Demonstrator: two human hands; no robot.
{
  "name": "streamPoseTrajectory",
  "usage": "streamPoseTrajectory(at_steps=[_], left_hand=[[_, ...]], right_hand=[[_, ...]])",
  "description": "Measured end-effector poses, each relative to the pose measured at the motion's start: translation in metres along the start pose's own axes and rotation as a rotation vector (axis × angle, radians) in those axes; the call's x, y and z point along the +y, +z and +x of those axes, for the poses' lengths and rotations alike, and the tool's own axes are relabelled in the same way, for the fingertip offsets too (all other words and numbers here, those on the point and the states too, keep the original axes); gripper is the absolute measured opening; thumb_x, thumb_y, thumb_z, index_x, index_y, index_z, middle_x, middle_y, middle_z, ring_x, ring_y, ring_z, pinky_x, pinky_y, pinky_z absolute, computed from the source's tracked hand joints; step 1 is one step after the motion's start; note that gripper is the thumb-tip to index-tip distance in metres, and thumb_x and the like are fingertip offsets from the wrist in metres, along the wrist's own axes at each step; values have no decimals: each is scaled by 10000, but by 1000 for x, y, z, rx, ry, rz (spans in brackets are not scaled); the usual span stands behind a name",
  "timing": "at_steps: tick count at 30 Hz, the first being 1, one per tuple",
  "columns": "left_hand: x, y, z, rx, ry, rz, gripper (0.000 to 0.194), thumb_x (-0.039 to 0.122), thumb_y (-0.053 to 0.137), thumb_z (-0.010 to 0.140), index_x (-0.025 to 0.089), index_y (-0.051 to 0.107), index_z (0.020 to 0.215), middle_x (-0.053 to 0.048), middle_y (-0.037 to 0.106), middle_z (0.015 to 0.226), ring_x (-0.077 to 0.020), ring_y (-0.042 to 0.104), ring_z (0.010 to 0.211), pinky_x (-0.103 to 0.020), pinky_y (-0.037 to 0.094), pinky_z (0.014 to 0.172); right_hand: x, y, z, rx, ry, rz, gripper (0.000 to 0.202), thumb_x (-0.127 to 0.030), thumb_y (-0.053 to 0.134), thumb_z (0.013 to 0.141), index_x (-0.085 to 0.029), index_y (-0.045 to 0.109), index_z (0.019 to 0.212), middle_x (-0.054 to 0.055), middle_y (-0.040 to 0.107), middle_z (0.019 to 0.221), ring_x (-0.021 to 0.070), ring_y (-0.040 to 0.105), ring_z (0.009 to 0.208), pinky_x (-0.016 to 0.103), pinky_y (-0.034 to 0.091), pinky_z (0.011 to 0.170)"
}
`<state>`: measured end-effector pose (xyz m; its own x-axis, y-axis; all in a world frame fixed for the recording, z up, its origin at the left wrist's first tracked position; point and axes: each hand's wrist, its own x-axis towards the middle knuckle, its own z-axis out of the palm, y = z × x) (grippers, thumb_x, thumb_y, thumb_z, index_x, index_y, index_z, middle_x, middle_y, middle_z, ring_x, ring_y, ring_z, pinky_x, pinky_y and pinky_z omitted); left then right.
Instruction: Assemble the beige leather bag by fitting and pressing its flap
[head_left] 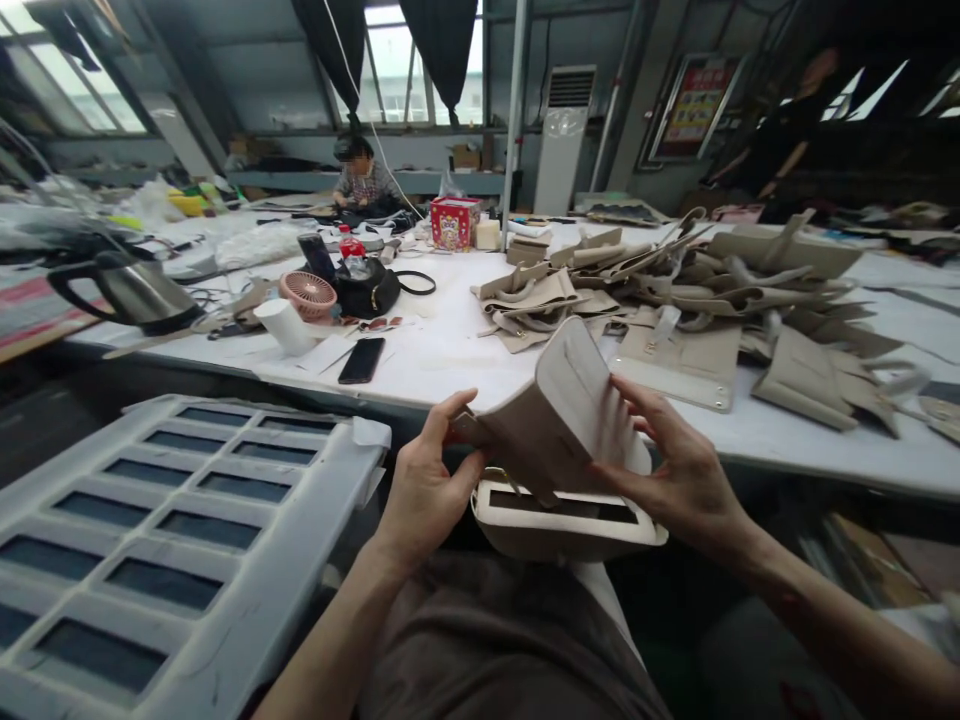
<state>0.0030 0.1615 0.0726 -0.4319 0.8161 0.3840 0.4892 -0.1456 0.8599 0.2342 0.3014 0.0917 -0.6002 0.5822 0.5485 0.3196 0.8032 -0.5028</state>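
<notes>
A taupe leather handbag piece [529,430] with a pale lining is held up between my hands, just above my lap. My left hand [431,480] pinches its left end between thumb and fingers. On the right, my right hand [675,470] grips the piece's edge, thumb on the near side and fingers over the pale face. Directly beneath it sits a cream-rimmed box-like form [570,530] with a long dark rectangular opening. The piece's lower end overlaps that opening; whether the two are joined, I cannot tell.
Taupe bag parts [675,290] lie heaped on the white table [442,350] ahead. A phone [362,360], a pink fan [307,293], a black pouch [367,288] and a steel kettle [142,290] are at left. A slotted white rack [172,520] stands at lower left. Two people are farther back.
</notes>
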Motion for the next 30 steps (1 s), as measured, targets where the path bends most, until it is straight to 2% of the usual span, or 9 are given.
streamPoseTrajectory(at_steps=[5, 11, 15, 17, 19, 22, 25, 28, 30], left_hand=[[-15, 14, -7, -19, -32, 48, 517, 147, 635, 826, 269, 472, 1302, 8, 688, 1034, -162, 672, 932, -273, 523, 862], [-40, 37, -22, -70, -131, 105, 382, 204, 638, 842, 249, 501, 1197, 4, 676, 991, -170, 649, 931, -279, 495, 834], [-61, 50, -33, -54, -116, 134, 260, 233, 634, 845, 218, 573, 1096, -60, 618, 1180, -219, 570, 1130, -358, 430, 997], [-77, 53, -39, -13, -138, 72, 304, 281, 622, 867, 221, 566, 1159, -74, 555, 1309, -229, 490, 1253, -387, 352, 1089], [-95, 56, -48, 37, -257, -75, 389, 382, 577, 908, 228, 519, 1261, -80, 508, 1381, -224, 449, 1303, -394, 312, 1122], [-124, 64, -64, 99, -544, -391, 496, 548, 438, 948, 212, 500, 1307, -104, 516, 1388, -238, 446, 1315, -399, 345, 1092], [-142, 78, -80, 55, -786, -662, 609, 670, 347, 925, 242, 513, 1324, -92, 516, 1409, -272, 422, 1337, -430, 381, 1046], [-149, 93, -89, 2, -906, -874, 700, 755, 362, 866, 283, 495, 1366, -69, 511, 1423, -301, 427, 1328, -428, 426, 988], [-152, 100, -91, 4, -954, -973, 767, 785, 384, 834, 255, 494, 1378, -93, 536, 1397, -320, 464, 1289, -416, 461, 937]], right_hand=[[12, 6, -13, -25, -11, 11, 744, -358, 726, 823, -244, 363, 1462, 90, 495, 1391, 281, 482, 1249, 445, 411, 1079], [26, 9, -26, -166, -33, -55, 704, -304, 657, 870, -244, 315, 1483, 86, 437, 1433, 264, 426, 1315, 408, 383, 1120], [35, 8, -35, -263, -81, -274, 695, -320, 608, 895, -248, 282, 1505, 107, 387, 1470, 312, 436, 1297, 470, 433, 1072], [39, 9, -39, -298, -123, -392, 674, -315, 598, 897, -252, 304, 1500, 127, 340, 1497, 347, 452, 1271, 504, 474, 1005], [42, 11, -41, -330, -182, -462, 651, -289, 576, 906, -247, 312, 1499, 145, 371, 1468, 354, 478, 1234, 513, 489, 959], [44, 21, -41, -386, -247, -474, 669, -265, 555, 908, -234, 278, 1516, 148, 485, 1365, 334, 531, 1154, 496, 496, 927], [43, 34, -37, -495, -263, -397, 741, -276, 608, 860, -235, 272, 1519, 141, 504, 1370, 322, 565, 1117, 468, 521, 896], [45, 40, -30, -663, -246, -278, 715, -276, 664, 810, -231, 386, 1467, 139, 491, 1408, 319, 533, 1212, 476, 494, 982], [49, 40, -23, -767, -220, -218, 648, -303, 690, 805, -228, 474, 1411, 138, 491, 1416, 311, 508, 1256, 460, 477, 1020]])
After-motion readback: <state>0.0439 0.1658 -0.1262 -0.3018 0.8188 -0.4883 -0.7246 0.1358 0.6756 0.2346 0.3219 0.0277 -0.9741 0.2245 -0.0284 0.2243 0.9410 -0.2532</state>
